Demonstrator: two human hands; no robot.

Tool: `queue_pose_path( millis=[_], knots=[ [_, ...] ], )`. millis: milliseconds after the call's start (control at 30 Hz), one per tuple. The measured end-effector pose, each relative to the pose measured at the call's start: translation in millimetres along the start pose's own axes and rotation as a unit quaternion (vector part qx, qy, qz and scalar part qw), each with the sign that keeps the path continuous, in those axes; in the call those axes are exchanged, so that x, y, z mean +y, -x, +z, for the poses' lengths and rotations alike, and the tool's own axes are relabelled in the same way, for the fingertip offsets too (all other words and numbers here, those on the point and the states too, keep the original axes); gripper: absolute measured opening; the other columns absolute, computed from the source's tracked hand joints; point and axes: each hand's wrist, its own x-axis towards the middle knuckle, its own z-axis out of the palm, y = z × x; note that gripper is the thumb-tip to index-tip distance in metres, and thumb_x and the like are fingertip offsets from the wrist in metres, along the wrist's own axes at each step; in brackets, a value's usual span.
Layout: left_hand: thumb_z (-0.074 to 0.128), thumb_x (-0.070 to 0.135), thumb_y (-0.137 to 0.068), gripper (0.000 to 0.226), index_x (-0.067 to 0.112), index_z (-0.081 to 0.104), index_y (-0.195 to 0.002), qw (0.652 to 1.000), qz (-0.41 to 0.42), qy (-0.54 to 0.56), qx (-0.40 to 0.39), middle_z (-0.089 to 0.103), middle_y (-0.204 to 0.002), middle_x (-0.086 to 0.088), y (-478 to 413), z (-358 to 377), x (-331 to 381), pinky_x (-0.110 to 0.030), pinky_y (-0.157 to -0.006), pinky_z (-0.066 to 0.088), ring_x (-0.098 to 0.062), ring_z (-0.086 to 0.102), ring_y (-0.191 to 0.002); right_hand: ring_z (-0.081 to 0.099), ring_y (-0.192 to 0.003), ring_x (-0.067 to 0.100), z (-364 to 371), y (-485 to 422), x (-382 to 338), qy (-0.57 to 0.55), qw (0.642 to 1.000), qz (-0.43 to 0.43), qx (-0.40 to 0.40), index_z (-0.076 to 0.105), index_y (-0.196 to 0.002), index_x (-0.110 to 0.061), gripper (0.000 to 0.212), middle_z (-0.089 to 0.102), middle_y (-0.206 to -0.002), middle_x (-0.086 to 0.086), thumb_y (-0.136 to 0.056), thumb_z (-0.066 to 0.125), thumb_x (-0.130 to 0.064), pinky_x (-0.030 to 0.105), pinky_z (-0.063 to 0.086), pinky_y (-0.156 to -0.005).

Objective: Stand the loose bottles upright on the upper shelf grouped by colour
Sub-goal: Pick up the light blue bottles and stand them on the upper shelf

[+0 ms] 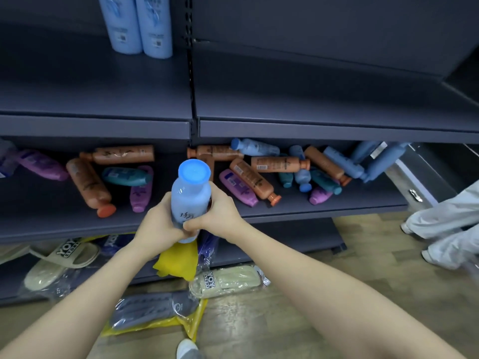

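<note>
1. The left hand (160,224) and right hand (217,216) are both curled round the lower half of a light blue bottle (190,200). It is held upright, cap up, in front of the middle shelf (39,206). The fingers cover its base and part of its print.
2. On the upper shelf (311,99), far left at the back, two standing blue bottles (140,24) touch side by side. The frame's top edge cuts off their tops.
3. The loose bottles (251,177), orange, purple, teal and blue, lie on their sides on the middle shelf, many overlapping. The upper shelf's front lip hides the rearmost ones in part, and their labels are too small to read.
4. At the right end, some leaning blue bottles (383,161) are blurred.
5. Bagged slippers (225,281) lie on the floor (324,281), and a yellow bag (178,260) is partly hidden by the wrists.
6. Pale trouser legs (445,226) are cut off at the right edge.
</note>
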Motion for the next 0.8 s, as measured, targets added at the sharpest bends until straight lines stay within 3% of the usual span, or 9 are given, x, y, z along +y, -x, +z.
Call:
queue_pose_path(
  millis=[100, 333, 500, 600, 800],
  knots=[
    [0.082, 0.012, -0.061, 0.061, 0.02, 0.048, -0.112, 0.999, 0.015, -0.032, 0.009, 0.063, -0.091, 0.004, 23.1, -0.2, 4.4, -0.038, -0.074, 0.052, -0.022, 0.061, -0.088, 0.058, -0.099, 0.015, 0.1, 24.9, -3.7, 0.007, 1.0, -0.006, 0.001, 0.053, -0.112, -0.022, 0.062, 0.06, -0.103, -0.005, -0.06, 0.08, -0.002, 0.027, 0.048, -0.08],
    [0.084, 0.017, -0.054, 0.062, 0.024, 0.049, -0.106, 0.999, 0.028, -0.022, 0.033, 0.062, -0.094, 0.004, 85.2, -3.1, 30.5, -0.035, -0.074, 0.05, -0.021, 0.06, -0.087, 0.059, -0.105, 0.019, -5.4, 87.1, -29.7, 0.044, 0.998, -0.035, -0.001, 0.051, -0.116, -0.021, 0.066, 0.064, -0.11, 0.001, -0.059, 0.08, -0.007, 0.042, 0.052, -0.089],
    [0.073, 0.034, -0.039, 0.066, 0.026, 0.052, -0.101, 0.998, 0.026, 0.013, 0.054, 0.064, -0.091, 0.012, 120.4, -15.9, 53.8, -0.037, -0.077, 0.053, -0.016, 0.063, -0.088, 0.055, -0.105, 0.016, -18.8, 124.5, -61.7, 0.091, 0.993, -0.075, -0.019, 0.042, -0.13, -0.018, 0.071, 0.057, -0.115, -0.001, -0.069, 0.077, -0.011, 0.032, 0.05, -0.086],
    [0.079, 0.027, -0.044, 0.067, 0.024, 0.054, -0.106, 0.997, 0.037, 0.014, 0.061, 0.066, -0.095, 0.01, 130.6, -31.1, 63.5, -0.04, -0.079, 0.054, -0.013, 0.064, -0.089, 0.052, -0.101, 0.01, -28.0, 137.8, -86.0, 0.127, 0.987, -0.1, -0.018, 0.04, -0.132, -0.017, 0.065, 0.057, -0.118, -0.002, -0.076, 0.073, -0.016, 0.026, 0.045, -0.081],
    [0.082, 0.02, -0.057, 0.054, 0.025, 0.053, -0.102, 0.994, 0.062, -0.029, 0.084, 0.065, -0.092, 0.01, 124.5, -74.9, 86.5, -0.032, -0.076, 0.052, -0.012, 0.063, -0.087, 0.058, -0.107, 0.014, -36.7, 134.8, -140.0, 0.149, 0.98, -0.132, 0.016, 0.046, -0.127, -0.018, 0.052, 0.06, -0.118, -0.003, -0.08, 0.068, -0.017, 0.031, 0.049, -0.09]
  ],
)
